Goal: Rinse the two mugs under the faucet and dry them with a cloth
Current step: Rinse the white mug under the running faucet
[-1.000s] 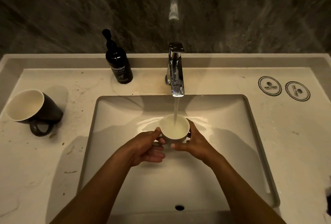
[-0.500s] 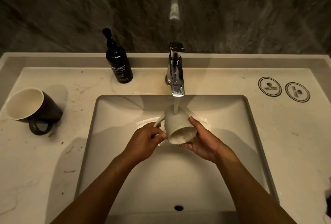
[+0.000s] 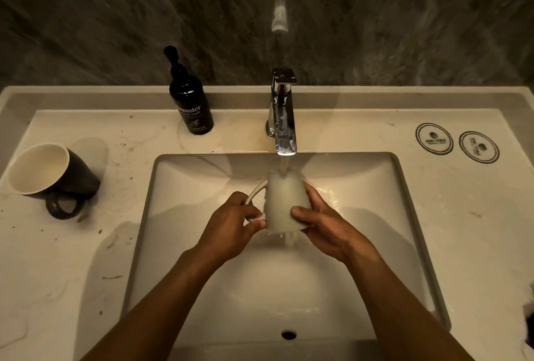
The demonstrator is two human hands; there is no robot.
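Mugs are being rinsed one at a time: the pale mug [image 3: 284, 201] is hanging upside down over the sink [image 3: 416, 216], with water from the faucet [image 3: 284, 118] running over its base and dripping off the rim. The left hand [image 3: 231, 225] is gripping its handle; the right hand [image 3: 323, 225] is curling around its right side. The dark mug [image 3: 55, 175] is lying on the counter [image 3: 86, 274] far to the left, waiting. Next, I'd guess, comes setting this one down and fetching that one; a cloth [image 3: 527, 323] may be showing at the right edge.
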